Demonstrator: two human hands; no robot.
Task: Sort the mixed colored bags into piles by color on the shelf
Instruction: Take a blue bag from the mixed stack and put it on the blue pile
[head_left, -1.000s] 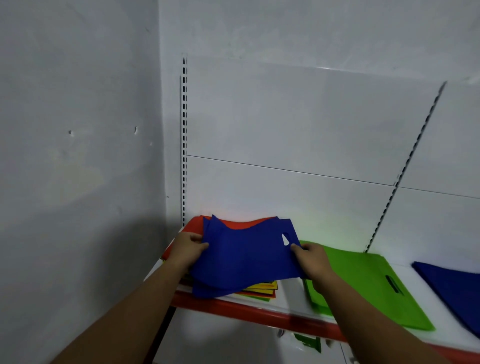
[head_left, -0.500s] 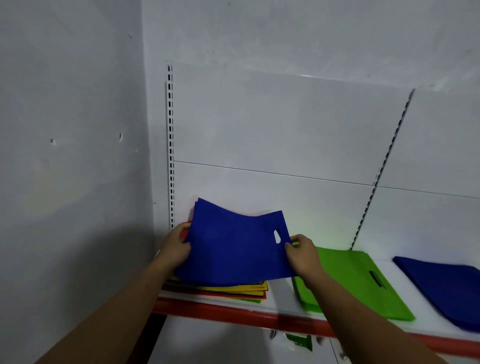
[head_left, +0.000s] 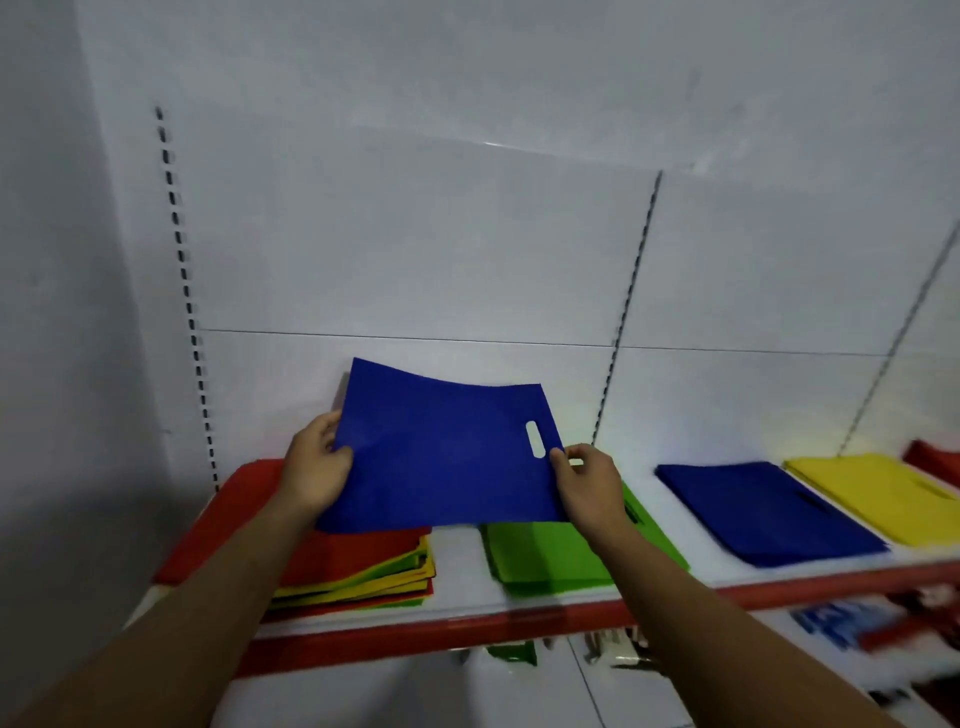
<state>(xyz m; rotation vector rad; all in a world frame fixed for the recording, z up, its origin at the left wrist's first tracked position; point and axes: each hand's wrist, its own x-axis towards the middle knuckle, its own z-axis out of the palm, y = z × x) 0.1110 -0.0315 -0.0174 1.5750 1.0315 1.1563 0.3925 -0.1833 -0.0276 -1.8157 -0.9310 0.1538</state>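
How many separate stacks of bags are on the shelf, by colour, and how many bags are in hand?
Mixed stack, red on top: 1
Green stack: 1
Blue stack: 1
Yellow stack: 1
Red stack, at right edge: 1
Held blue bag (left hand, right hand): 1
Total: 5 stacks on the shelf, 1 bag in hand.

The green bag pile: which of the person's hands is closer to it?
Right. The right hand, pinching an edge of the held blue bag, hangs above the green bag pile; the left hand grips the opposite edge over the mixed stack, off to the pile's left.
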